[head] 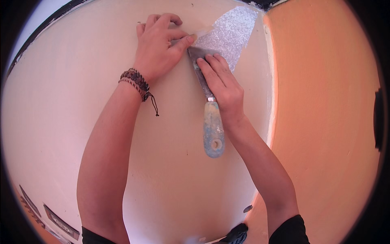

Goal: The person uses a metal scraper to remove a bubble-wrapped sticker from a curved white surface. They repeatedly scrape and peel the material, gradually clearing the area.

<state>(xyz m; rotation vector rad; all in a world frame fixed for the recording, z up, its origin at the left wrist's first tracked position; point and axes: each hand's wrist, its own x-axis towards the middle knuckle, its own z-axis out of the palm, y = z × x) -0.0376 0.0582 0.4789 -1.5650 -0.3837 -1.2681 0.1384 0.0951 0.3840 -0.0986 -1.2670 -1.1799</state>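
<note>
A putty knife (pixel 213 128) with a paint-stained handle and a hanging hole lies against the cream wall (pixel 170 128), handle downward. My right hand (pixel 224 80) grips it from the right side, fingers pressed flat on the metal blade. The blade's top edge meets the lower left of a bare, speckled grey-white patch (pixel 234 33) where the paint coat is off. My left hand (pixel 163 45) rests on the wall, left of the blade. Its thumb tip and index finger come together at a pale lifted edge of paint (pixel 204 31); whether they pinch it is unclear.
An orange wall (pixel 320 106) adjoins at the right, along a whitish corner line (pixel 270 91). Dark trim (pixel 33 33) runs along the upper left. Framed pictures (pixel 61 222) hang at the lower left. A dark object (pixel 239 233) shows at the bottom.
</note>
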